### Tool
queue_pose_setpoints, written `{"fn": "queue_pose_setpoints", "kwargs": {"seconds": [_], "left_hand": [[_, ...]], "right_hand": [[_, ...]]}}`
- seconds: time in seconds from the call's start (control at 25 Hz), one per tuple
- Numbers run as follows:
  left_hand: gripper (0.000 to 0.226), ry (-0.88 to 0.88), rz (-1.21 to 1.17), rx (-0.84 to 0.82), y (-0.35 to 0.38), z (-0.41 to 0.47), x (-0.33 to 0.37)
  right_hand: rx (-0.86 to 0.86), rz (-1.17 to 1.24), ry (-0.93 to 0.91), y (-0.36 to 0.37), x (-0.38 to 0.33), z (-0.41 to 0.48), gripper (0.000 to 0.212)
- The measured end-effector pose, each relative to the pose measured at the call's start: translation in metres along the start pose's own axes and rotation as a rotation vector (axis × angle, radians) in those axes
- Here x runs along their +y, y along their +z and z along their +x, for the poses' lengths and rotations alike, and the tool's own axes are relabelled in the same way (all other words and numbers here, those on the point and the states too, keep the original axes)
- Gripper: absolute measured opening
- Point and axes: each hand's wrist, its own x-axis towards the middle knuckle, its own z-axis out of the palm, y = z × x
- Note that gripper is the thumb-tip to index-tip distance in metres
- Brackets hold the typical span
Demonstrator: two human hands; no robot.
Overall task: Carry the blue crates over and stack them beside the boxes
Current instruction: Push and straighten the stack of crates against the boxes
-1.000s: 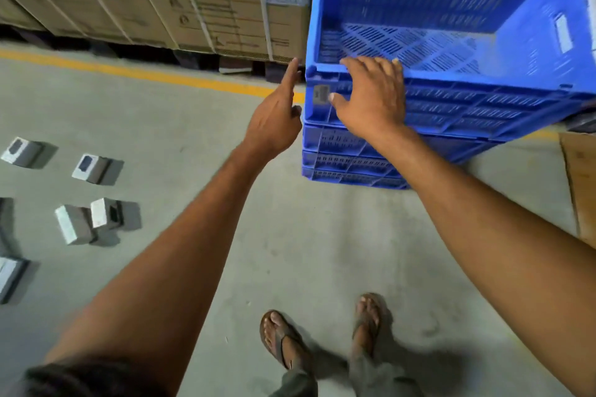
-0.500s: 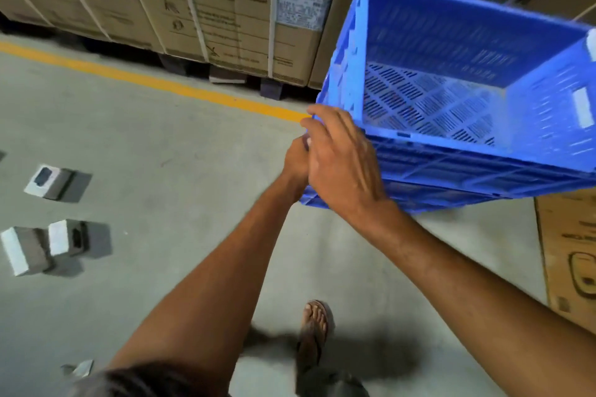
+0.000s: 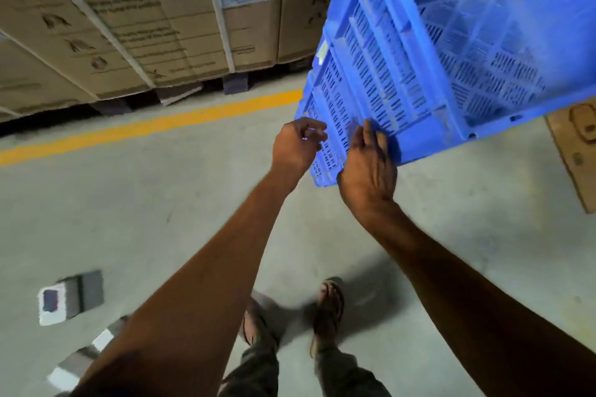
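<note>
One blue slatted crate (image 3: 451,51) fills the upper right, tilted, with its open inside turned toward me. My right hand (image 3: 367,171) grips its near corner, fingers laid up over the rim. My left hand (image 3: 298,147) sits just left of that corner, its fingers curled against the lower edge of the crate's side wall; blur hides the exact hold. No other crates show beneath it. The tall strapped cardboard boxes (image 3: 145,26) stand on pallets behind and to the left of the crate.
A yellow floor line (image 3: 145,129) runs in front of the boxes. Small white and grey boxes (image 3: 64,300) lie on the concrete at lower left. A flat cardboard sheet (image 3: 577,151) lies at the right edge. My sandalled feet (image 3: 325,306) are below.
The crate has tipped up and swung toward the upper right, closer to the camera. Both hands stayed at its near corner. The stack seen beneath it earlier is out of view.
</note>
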Motion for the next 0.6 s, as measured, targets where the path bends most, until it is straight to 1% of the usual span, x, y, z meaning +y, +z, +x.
{"fn": "queue_pose_setpoints", "kwargs": {"seconds": [0.04, 0.16, 0.24, 0.28, 0.36, 0.44, 0.52, 0.6], "left_hand": [[0.020, 0.005, -0.030, -0.029, 0.009, 0.011, 0.000], [0.009, -0.039, -0.160, -0.097, 0.044, 0.033, 0.001], [0.019, -0.112, -0.259, -0.114, 0.066, 0.044, -0.004], [0.024, -0.113, -0.281, -0.119, 0.074, 0.049, -0.006], [0.029, -0.073, -0.299, -0.112, 0.081, 0.060, -0.013], [0.032, -0.113, -0.402, -0.075, 0.083, 0.065, -0.014], [0.027, -0.128, -0.515, 0.021, 0.083, 0.068, -0.008], [0.026, -0.059, -0.488, 0.112, 0.084, 0.075, -0.003]], "right_hand": [[0.014, -0.034, 0.018, 0.003, -0.002, 0.002, 0.071], [0.097, -0.193, -0.021, 0.006, -0.002, -0.001, 0.049], [0.056, -0.163, -0.008, 0.002, 0.001, 0.000, 0.043], [0.019, -0.144, 0.003, -0.003, 0.001, 0.002, 0.042], [0.004, -0.194, 0.007, -0.009, -0.001, 0.005, 0.036], [0.003, -0.273, 0.005, -0.013, -0.004, 0.007, 0.029], [0.006, -0.329, 0.015, -0.017, -0.005, 0.005, 0.025], [0.026, -0.344, 0.035, -0.021, -0.005, 0.006, 0.024]]}}
